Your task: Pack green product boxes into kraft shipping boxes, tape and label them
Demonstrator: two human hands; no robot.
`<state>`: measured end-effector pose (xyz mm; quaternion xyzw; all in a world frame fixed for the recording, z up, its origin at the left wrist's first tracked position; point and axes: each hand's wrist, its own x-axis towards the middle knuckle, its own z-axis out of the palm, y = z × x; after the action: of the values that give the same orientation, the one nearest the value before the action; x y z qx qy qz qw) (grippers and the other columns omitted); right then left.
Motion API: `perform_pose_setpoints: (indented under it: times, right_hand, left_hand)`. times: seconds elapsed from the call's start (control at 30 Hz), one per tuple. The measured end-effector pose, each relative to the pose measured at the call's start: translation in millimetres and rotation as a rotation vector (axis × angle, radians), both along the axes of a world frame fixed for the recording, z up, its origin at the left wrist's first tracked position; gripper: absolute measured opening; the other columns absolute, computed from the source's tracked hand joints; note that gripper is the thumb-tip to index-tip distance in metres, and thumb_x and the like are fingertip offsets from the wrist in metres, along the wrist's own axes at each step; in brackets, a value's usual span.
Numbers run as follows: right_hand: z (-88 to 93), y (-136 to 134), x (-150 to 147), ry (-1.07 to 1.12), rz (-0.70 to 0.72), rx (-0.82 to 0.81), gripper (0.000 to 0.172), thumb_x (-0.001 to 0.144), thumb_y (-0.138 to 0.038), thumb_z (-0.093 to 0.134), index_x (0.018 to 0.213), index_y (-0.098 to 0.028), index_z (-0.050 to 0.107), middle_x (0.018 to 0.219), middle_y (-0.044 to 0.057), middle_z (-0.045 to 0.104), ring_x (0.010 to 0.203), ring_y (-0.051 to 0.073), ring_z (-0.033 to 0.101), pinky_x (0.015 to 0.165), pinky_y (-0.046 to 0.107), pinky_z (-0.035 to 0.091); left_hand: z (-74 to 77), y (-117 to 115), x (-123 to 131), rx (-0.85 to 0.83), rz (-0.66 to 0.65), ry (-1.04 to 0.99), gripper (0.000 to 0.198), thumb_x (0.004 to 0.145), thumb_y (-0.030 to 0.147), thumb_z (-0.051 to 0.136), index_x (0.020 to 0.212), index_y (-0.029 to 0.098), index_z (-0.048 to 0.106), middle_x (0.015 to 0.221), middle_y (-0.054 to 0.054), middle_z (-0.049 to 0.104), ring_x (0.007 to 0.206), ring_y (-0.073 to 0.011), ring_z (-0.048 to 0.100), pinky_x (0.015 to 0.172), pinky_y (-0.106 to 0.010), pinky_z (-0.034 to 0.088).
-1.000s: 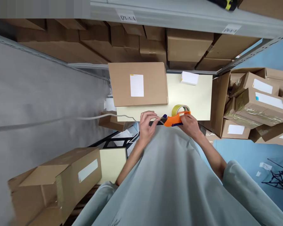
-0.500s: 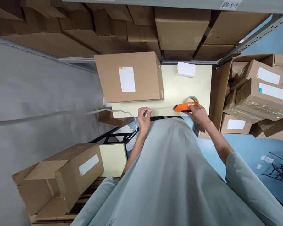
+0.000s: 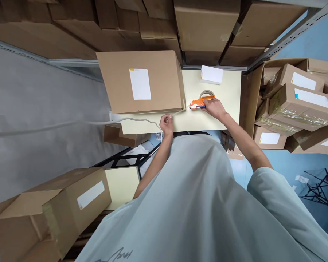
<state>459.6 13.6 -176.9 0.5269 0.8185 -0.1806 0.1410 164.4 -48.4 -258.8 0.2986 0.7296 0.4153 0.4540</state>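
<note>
My right hand (image 3: 215,108) is wrapped around the handle of an orange tape dispenser (image 3: 198,102), which carries a tape roll (image 3: 207,93). A thin strip of tape (image 3: 179,111) stretches from the dispenser's front to my left hand (image 3: 166,124). The fingers of that hand are pinched on the strip's end, over the near edge of the cream table (image 3: 196,122). Just beyond my hands, a closed cardboard box (image 3: 164,82) with a white label stands on the table. The dispenser's tip is near the box's lower right corner; I cannot tell whether they touch.
A small white box (image 3: 211,74) lies at the table's back. Shelved cartons (image 3: 207,29) stand behind. On the right, a big open carton (image 3: 248,94) holds several taped boxes. A grey cable (image 3: 125,119) runs in from the left, above an open carton (image 3: 71,203).
The dispenser has moved away from my body and nearer to the box and my left hand. The tape strip between the hands is shorter and now slants upward. The camera view has shifted.
</note>
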Motion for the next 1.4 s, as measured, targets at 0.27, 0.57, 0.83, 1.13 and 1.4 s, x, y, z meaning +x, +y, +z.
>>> perform_pose_setpoints:
  times: [0.27, 0.57, 0.83, 1.13, 1.4]
  right_hand:
    - [3.8, 5.4, -13.0, -0.029, -0.043, -0.014, 0.048, 0.114, -0.040, 0.053, 0.141, 0.000, 0.053, 0.121, 0.029, 0.079, 0.109, 0.041, 0.073, 0.106, 0.049, 0.050]
    - [5.3, -1.7, -18.0, -0.062, -0.029, -0.029, 0.052, 0.116, -0.041, 0.043, 0.145, 0.002, 0.049, 0.122, 0.030, 0.079, 0.111, 0.040, 0.075, 0.109, 0.046, 0.048]
    - [1.5, -6.3, -24.4, -0.008, -0.090, -0.024, 0.048, 0.114, -0.040, 0.051, 0.140, 0.000, 0.054, 0.127, 0.030, 0.078, 0.115, 0.039, 0.074, 0.107, 0.045, 0.050]
    - [-16.8, -22.1, -30.7, 0.026, -0.123, 0.025, 0.044, 0.113, -0.038, 0.052, 0.137, -0.001, 0.057, 0.118, 0.028, 0.080, 0.107, 0.036, 0.076, 0.104, 0.044, 0.048]
    - [-26.9, -90.7, -35.1, 0.088, 0.109, 0.017, 0.039, 0.113, -0.026, 0.049, 0.139, 0.001, 0.058, 0.106, 0.022, 0.081, 0.097, 0.032, 0.077, 0.094, 0.040, 0.048]
  left_hand:
    - [15.7, 22.9, 25.2, -0.215, 0.286, -0.233, 0.024, 0.102, 0.037, 0.074, 0.113, 0.021, 0.062, 0.102, -0.008, 0.075, 0.083, -0.0144, 0.074, 0.081, -0.030, 0.064]
    - [94.2, 11.7, 27.6, -0.384, 0.043, -0.638, 0.005, 0.099, 0.023, 0.067, 0.101, 0.019, 0.071, 0.124, -0.016, 0.081, 0.118, -0.0242, 0.081, 0.111, -0.040, 0.063]
    - [120.1, 135.5, 27.1, 0.290, -0.477, 0.279, 0.046, 0.104, 0.048, 0.068, 0.140, 0.019, 0.070, 0.154, -0.016, 0.069, 0.152, -0.0298, 0.060, 0.132, -0.049, 0.042]
    - [61.2, 240.3, 50.5, 0.219, -0.789, 0.781, 0.082, 0.099, 0.049, 0.071, 0.170, 0.016, 0.045, 0.185, -0.018, 0.031, 0.176, -0.0392, 0.009, 0.142, -0.062, 0.003]
    - [70.2, 146.8, 29.0, 0.409, -0.993, 0.774, 0.080, 0.104, 0.048, 0.056, 0.174, 0.015, 0.041, 0.185, -0.012, 0.033, 0.176, -0.0319, 0.017, 0.145, -0.051, 0.005]
